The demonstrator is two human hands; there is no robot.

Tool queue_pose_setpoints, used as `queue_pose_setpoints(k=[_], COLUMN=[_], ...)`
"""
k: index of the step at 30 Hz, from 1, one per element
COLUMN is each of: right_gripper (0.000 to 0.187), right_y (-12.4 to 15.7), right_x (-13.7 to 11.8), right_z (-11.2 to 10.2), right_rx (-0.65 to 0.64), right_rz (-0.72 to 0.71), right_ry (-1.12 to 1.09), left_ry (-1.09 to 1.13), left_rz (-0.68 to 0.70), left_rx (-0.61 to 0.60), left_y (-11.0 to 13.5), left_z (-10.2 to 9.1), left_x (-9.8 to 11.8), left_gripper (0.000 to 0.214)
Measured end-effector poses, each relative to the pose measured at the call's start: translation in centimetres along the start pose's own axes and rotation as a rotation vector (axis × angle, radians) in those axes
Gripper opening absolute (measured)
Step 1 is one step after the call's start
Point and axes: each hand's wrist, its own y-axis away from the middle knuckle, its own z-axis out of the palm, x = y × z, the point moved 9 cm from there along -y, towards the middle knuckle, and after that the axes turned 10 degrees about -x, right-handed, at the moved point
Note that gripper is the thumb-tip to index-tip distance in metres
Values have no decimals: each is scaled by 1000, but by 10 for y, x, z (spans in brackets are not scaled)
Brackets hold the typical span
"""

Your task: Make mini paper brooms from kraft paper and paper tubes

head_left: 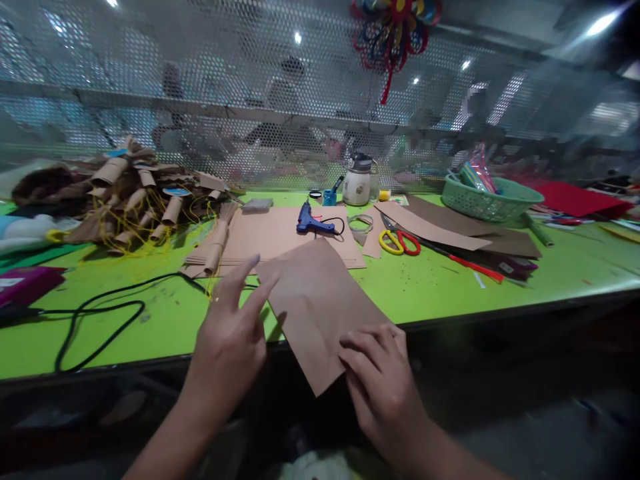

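Observation:
A sheet of brown paper (320, 307) slants over the front edge of the green table, its lower corner hanging past the edge. My right hand (380, 380) grips its lower right side, fingers on top and thumb underneath. Beside the sheet's left edge, my left hand (233, 333) is raised with thumb and forefinger apart, holding nothing. Behind the sheet lies a stack of flat brown paper (270, 233). On that stack rests a blue glue gun (315, 221), and a rolled paper piece with yellow string (217, 247) lies at its left end.
Scissors (400, 241) with yellow and red handles lie right of the stack. Rolled paper pieces (135, 200) with yellow strings pile up at the left. A black cable (105, 310) loops across the table's left front. A green basket (493, 199) and a white jar (357, 183) stand behind.

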Motion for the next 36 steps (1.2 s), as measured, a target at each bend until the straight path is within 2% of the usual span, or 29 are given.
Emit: queue_pose_setpoints(k=[1,4,6,9,12,14,16,18,21,24,27,29,32,36], right_gripper=[20,20,20,22,23,24,31,36,27,18,28,33,33,28], right_y=[-2,-5,-7,-12,-17,-20,-23,-25,-31,-38,-42,-45,-51,-58], right_x=[-1,-5,-7,-11,-7,9,32,53,78,100,115,120,123,127], right_z=[4,15,19,21,16,7,-1,-8,-14,-9,0,4,8,10], right_rx=[-18,-60,-64,-114,-225,-312,-402,-452,-450,-398,-340,-312,-290,-255], right_rz=[-3,-28,-34,-57,-108,-103,-76,-94,-74,73,245,321,377,408], right_ry=[-12,-21,-10,0,1,4,-10,-86,-284,-410,-430,-415,-371,-261], left_ry=[77,181,143,100,144,182,228,302,435,457,385,363,327,212], left_rz=[5,138,186,227,302,325,328,322,244,16,-242,-353,-431,-437], left_rx=[-24,-374,-450,-295,-138,-107,-101,-96,-66,-96,-169,-193,-199,-184], left_y=[12,42,53,52,50,49,47,43,34,23,17,15,13,12], left_z=[-2,25,39,43,43,43,42,39,33,37,45,47,48,49], left_x=[5,32,40,40,36,33,31,30,21,0,-22,-31,-35,-34], left_gripper=[52,62,67,55,41,40,39,37,27,19,33,48,61,64])
